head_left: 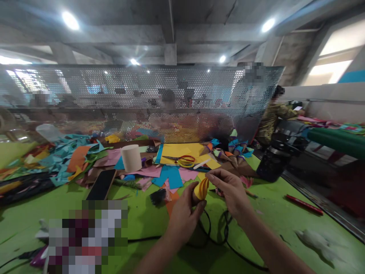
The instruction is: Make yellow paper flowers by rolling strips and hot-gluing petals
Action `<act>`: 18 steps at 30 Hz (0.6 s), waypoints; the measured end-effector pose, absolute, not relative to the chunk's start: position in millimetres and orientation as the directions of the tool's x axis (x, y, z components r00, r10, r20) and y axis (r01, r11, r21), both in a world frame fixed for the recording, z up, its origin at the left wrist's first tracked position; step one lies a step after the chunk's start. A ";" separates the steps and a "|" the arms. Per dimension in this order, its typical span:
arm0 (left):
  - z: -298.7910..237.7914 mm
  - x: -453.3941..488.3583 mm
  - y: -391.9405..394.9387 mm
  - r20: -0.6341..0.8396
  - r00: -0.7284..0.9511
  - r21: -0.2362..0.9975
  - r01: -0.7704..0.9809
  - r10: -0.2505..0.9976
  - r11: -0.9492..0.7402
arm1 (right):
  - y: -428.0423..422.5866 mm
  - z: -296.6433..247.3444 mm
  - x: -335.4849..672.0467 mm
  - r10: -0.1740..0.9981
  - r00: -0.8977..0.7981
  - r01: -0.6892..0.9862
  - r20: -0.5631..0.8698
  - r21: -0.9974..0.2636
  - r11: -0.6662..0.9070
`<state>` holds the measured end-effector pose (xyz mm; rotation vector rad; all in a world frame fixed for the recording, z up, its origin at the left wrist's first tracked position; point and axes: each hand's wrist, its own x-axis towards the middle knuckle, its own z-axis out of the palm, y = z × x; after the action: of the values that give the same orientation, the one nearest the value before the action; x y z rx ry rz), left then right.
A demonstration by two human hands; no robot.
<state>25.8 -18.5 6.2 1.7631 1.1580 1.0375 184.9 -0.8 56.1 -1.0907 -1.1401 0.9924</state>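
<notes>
Between my two hands is a small piece of yellow paper (pixel 202 189), folded or curled into layered, pleated shapes. My left hand (pixel 186 207) wraps its fingers and thumb round the lower part of it. At the upper edge, the thumb and fingertips of my right hand (pixel 226 186) pinch the paper. Just beyond the hands lie scissors (pixel 182 160) with red and yellow handles, on yellow paper sheets (pixel 171 149). Blue paper pieces (pixel 168 177) and pink scraps are spread before them.
A white paper roll (pixel 131 158) stands behind a dark phone (pixel 102 185). Teal scraps (pixel 61 154) heap up at left. A black jar (pixel 272 161) and a red pen (pixel 304 204) are at right. A black cable (pixel 225 228) loops under my hands. A perforated metal screen (pixel 137 102) closes the back; a person (pixel 275 114) sits beyond.
</notes>
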 end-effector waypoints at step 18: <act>11.4 27.6 -17.9 0.184 0.279 0.939 0.234 0.943 -0.252 | 2.2 47.4 182.0 0.945 0.204 0.079 0.257 -0.966 0.246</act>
<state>27.6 -17.9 11.4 1.6848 1.0880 1.0309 182.0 2.2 47.4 -1.1501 -1.1983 0.8415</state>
